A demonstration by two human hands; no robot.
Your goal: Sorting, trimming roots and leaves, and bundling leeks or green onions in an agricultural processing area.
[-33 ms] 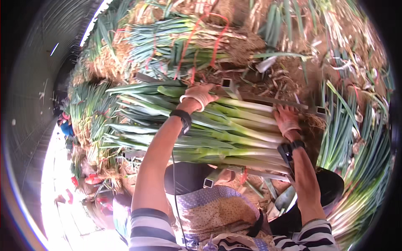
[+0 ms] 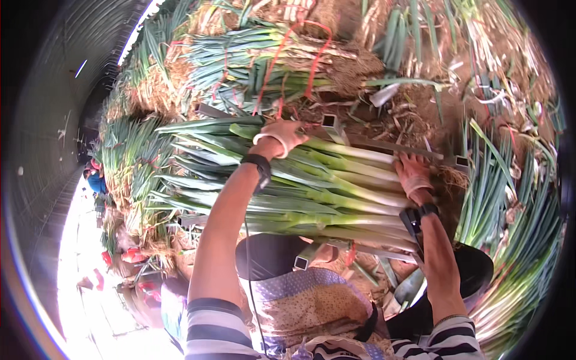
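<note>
A wide layer of leeks [image 2: 336, 198] lies crosswise in front of me, green leaves to the left and white stems to the right. Beneath them shows a metal frame [image 2: 384, 144] of square tubes. On the far edge of the leeks rests my left hand [image 2: 281, 137], with fingers apart over the green part and pointing right. My right hand [image 2: 414, 174] lies at the white ends, its fingers stretched out flat toward the far rail. A pale band circles each hand. The root ends are partly hidden by my right hand and wrist.
Beyond the frame lie tied leek bundles [image 2: 240, 60] with red straps [image 2: 312, 66]. Loose leeks [image 2: 510, 240] are heaped at my right, and more bundles [image 2: 129, 162] stand at the left. A square tube end [image 2: 302, 262] juts toward my lap. Far left, a person in blue [image 2: 96, 182] is visible.
My left hand has slid slightly left along the far edge of the leeks. My right hand stays at the white ends. The view has shifted a little.
</note>
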